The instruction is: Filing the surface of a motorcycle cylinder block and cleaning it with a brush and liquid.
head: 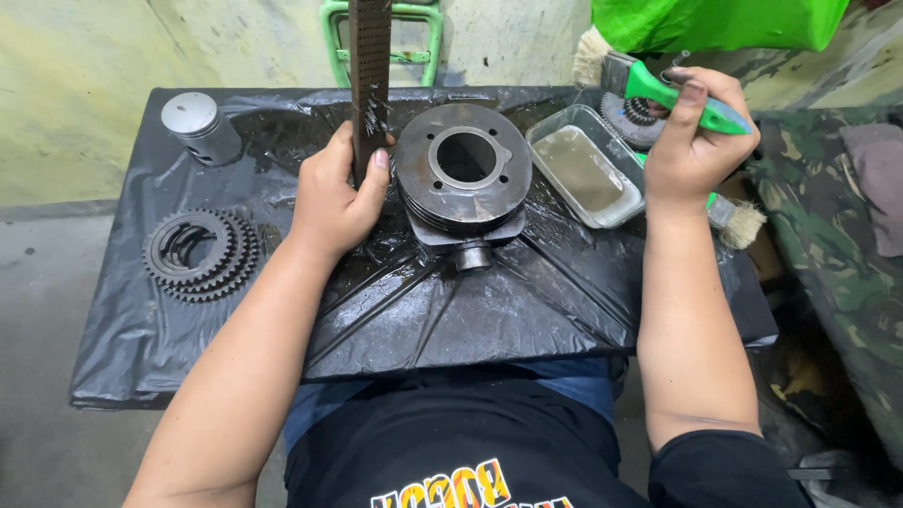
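Note:
My left hand [334, 198] grips a long dark metal file [370, 75] held upright, just left of a dark finned engine cylinder [463, 179] lying on a black plastic sheet [451, 310]. The cylinder's round bore faces up. My right hand [694, 141] holds a green-handled paintbrush [649, 83], bristles pointing left, above a clear rectangular tray [585, 169] of murky liquid.
A silver piston [199, 127] stands at the sheet's back left. A stack of toothed clutch plates [200, 252] lies at the left. A second brush [738, 221] and a gear [632, 115] sit near the tray. Camouflage cloth [837, 235] lies right; a green frame [381, 42] stands behind.

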